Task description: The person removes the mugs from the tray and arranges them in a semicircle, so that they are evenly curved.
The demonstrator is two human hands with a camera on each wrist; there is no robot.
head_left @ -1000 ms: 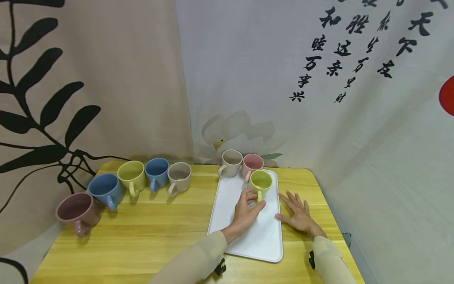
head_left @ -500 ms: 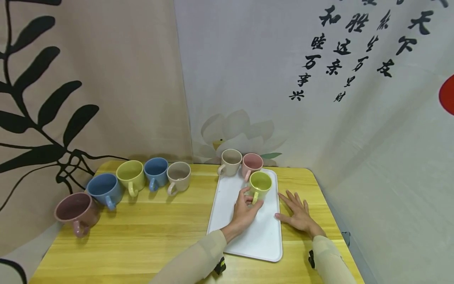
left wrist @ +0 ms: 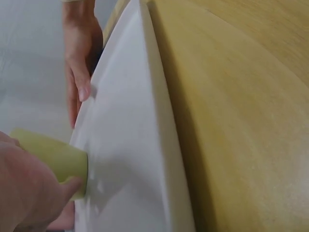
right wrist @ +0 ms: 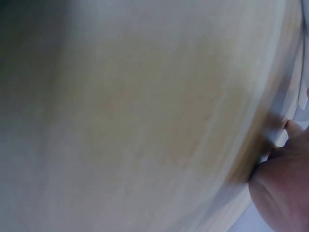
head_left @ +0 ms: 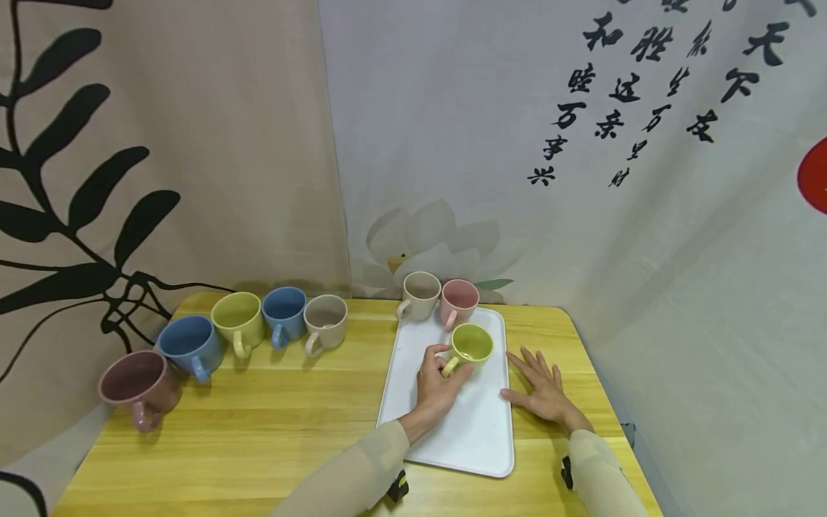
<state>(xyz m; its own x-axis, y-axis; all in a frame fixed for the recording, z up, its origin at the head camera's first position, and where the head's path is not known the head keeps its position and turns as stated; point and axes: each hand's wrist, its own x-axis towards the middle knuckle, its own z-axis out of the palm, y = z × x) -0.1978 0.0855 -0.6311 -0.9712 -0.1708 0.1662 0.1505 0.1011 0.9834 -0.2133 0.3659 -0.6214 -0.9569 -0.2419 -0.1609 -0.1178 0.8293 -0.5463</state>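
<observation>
In the head view my left hand (head_left: 438, 384) grips a yellow-green mug (head_left: 472, 345) by its handle side, over the white tray (head_left: 461, 438). The left wrist view shows the same mug (left wrist: 60, 157) upright at the tray surface, with the thumb against it. Whether its base touches the tray is hard to tell. My right hand (head_left: 543, 391) lies with fingers spread on the table, its thumb and fingertips at the tray's right edge. Just behind the held mug stand a pink mug (head_left: 460, 298) and a beige mug (head_left: 421, 296) at the tray's far end.
At the left of the wooden table (head_left: 291, 431) stands a row of mugs: a dark pink mug (head_left: 142, 384), a blue mug (head_left: 192, 346), a yellow mug (head_left: 239, 321), another blue mug (head_left: 285, 314) and a beige mug (head_left: 326, 322). A printed cloth (head_left: 452, 143) hangs behind the table.
The yellow-green mug has come slightly nearer in my left hand, and its handle has turned toward the left. My right hand stays where it was.
</observation>
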